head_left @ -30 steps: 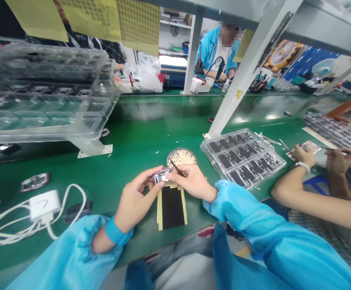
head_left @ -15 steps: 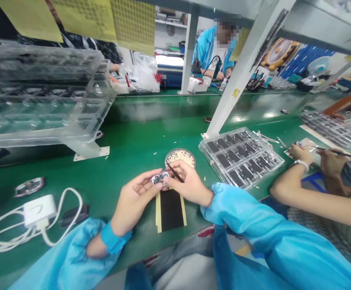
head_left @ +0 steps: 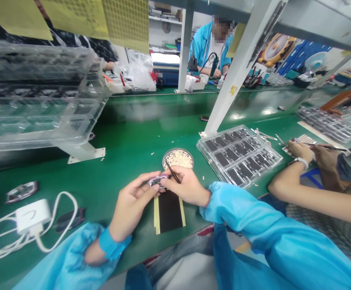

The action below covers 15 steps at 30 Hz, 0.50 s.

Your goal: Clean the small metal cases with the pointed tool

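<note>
Between my hands is a small oval device housing (head_left: 157, 181) with a purple rim and its insides showing. My left hand (head_left: 135, 197) grips its left side, thumb along the near edge. With its fingertips my right hand (head_left: 186, 184) touches the housing's right end and also holds dark tweezers (head_left: 172, 171), which point up and away. Below the hands lies a black pad (head_left: 171, 213) edged with yellow tape. Just beyond them stands a round dish (head_left: 178, 158) full of tiny pale pieces.
A clear tray of dark screens (head_left: 238, 155) lies right of the dish. Left are a white charger (head_left: 33, 216) with looped cable, another open housing (head_left: 22, 192) and stacked clear trays (head_left: 39, 100). A slanted post (head_left: 230, 88) rises ahead. A co-worker's hands (head_left: 314, 153) work at right.
The housing has tilted in my fingers, so more of its purple rim shows. My right hand stays close against it with the tweezers. The whole view has shifted slightly.
</note>
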{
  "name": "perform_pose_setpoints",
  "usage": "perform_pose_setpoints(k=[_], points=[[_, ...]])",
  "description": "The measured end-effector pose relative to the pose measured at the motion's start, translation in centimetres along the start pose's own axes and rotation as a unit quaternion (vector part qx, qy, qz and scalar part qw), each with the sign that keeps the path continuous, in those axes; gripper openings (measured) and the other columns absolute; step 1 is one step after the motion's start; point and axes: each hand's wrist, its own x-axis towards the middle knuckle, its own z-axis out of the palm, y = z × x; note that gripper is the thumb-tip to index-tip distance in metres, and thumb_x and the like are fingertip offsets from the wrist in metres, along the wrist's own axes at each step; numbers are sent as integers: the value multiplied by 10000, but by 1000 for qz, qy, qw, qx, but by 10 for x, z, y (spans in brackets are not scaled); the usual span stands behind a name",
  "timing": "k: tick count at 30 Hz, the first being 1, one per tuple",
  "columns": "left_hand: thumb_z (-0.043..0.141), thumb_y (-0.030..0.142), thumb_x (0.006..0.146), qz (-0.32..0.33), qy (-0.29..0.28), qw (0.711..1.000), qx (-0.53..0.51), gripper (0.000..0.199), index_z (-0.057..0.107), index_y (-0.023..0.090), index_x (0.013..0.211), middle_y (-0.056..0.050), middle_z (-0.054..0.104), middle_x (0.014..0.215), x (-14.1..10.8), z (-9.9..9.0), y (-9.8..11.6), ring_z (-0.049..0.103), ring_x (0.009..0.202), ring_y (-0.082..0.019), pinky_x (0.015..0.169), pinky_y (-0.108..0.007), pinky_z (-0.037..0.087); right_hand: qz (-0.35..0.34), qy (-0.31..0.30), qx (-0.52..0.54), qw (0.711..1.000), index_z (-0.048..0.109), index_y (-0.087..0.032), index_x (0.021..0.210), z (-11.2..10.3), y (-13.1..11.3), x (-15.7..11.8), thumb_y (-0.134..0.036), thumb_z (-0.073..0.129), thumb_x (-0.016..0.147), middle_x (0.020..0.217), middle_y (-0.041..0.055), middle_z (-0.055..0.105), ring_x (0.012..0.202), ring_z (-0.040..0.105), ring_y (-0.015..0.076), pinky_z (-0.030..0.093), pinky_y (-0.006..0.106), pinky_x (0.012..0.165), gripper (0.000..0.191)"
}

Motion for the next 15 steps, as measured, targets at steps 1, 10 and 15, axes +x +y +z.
perform_pose_setpoints(k=[1,10,15], points=[[803,340,807,4,6,1000,17,373,730,212,1149,-64,772,1095,0,1,1,737,882,-206,793,-273,613,2,2,0,1000,695,-159,924,0,0,0,-328,796,779,733,-13,667,624,634,119,567,248,632,245],[791,397,803,48,51,993,95,339,753,205,1080,-72,781,1101,0,3,7,726,995,-246,878,-312,599,-43,-2,-30,999,728,-160,1007,0,2,0,-338,806,791,892,27,700,795,637,148,522,269,761,291],[753,376,845,97,67,978,173,318,730,232,1128,-55,761,1136,-3,-2,-8,705,1021,-231,901,-327,568,-53,0,-16,998,747,-154,930,3,0,1,-358,874,710,831,14,681,765,614,148,494,264,739,326]])
